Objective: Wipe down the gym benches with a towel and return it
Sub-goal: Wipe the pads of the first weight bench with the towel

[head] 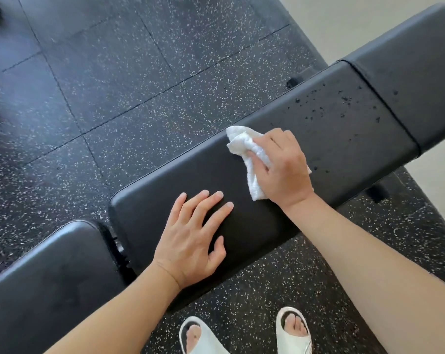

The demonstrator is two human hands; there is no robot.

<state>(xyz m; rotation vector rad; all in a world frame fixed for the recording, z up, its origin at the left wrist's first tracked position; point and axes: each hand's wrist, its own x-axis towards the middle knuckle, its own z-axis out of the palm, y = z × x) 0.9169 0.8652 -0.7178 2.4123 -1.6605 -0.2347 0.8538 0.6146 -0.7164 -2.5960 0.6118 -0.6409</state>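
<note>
On a speckled rubber floor [114,80], we see a black padded bench [318,118] dotted with droplets, our left hand [190,238] spread flat on its near end, our right hand [282,167] gripping a bunched white towel [244,146] pressed against the pad's middle.

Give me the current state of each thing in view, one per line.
Towel: white, bunched, pressed on the middle pad.
Right hand: grips the towel.
Left hand: flat, fingers spread, rests on the middle pad.
Middle pad: near end looks dry, far end dotted with droplets.
Far pad: a few droplets near the seam.
Near pad: no droplets visible.
</note>
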